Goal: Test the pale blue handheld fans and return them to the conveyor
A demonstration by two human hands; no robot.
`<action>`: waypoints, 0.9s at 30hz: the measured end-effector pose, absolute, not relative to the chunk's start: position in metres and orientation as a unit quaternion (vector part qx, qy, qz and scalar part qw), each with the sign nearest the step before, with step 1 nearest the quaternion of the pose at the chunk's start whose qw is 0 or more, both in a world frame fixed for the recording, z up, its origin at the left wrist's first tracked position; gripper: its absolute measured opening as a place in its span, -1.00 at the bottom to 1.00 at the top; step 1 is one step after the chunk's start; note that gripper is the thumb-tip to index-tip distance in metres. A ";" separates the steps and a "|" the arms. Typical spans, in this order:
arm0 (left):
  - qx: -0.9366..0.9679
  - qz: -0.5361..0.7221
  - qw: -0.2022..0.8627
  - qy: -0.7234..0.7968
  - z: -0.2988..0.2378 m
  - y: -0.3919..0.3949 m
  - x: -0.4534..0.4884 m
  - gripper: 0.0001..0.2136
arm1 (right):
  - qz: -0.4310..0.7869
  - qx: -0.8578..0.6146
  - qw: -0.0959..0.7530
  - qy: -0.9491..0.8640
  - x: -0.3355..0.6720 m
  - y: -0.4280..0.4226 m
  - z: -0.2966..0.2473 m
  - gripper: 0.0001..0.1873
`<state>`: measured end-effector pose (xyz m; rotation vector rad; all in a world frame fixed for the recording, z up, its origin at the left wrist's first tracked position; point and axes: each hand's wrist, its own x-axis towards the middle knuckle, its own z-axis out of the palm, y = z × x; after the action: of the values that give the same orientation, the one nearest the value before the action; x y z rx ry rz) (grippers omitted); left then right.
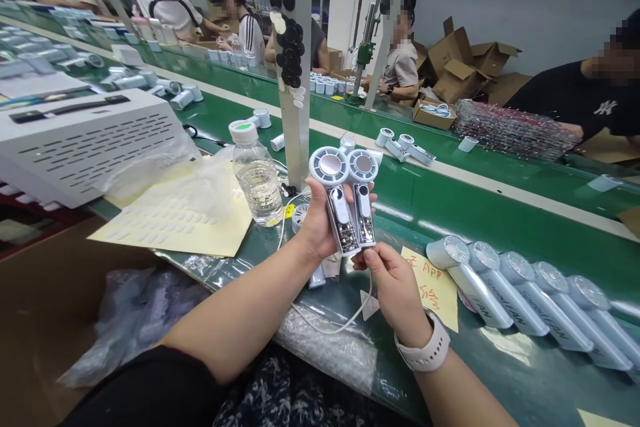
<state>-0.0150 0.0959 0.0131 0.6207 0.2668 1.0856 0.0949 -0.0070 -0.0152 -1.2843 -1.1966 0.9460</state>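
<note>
My left hand (pixel 320 223) is closed around two light-blue handheld fans held side by side. On the left-hand fan (pixel 343 223) and the right-hand fan (pixel 365 217), round heads sit at the top and dark circuit boards show in the handles. At the lower end of the right-hand fan, my right hand (pixel 393 280) pinches the end of a white cable (pixel 345 328); whether it is plugged in is hidden by the fingers. The cable loops down and left over the table. Beneath my left wrist lies another fan (pixel 316 277), partly covered.
A water bottle (pixel 256 177) and yellow sticker sheet (pixel 180 213) are left, before a white vented box (pixel 90 147). Several finished fans (pixel 520 287) line the right beside a yellow note (pixel 435 287). A metal post (pixel 296 80) rises ahead; co-workers sit across the green belt (pixel 450 193).
</note>
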 end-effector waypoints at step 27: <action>0.396 0.468 0.778 0.138 0.007 0.081 -0.009 -0.32 | 0.302 -0.643 0.494 -0.502 0.127 -0.005 -0.001 -0.47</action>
<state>-0.0091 0.0810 0.0066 0.8573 0.2981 1.0122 0.1274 -0.0049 -0.0013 -1.5589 -1.2173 0.7327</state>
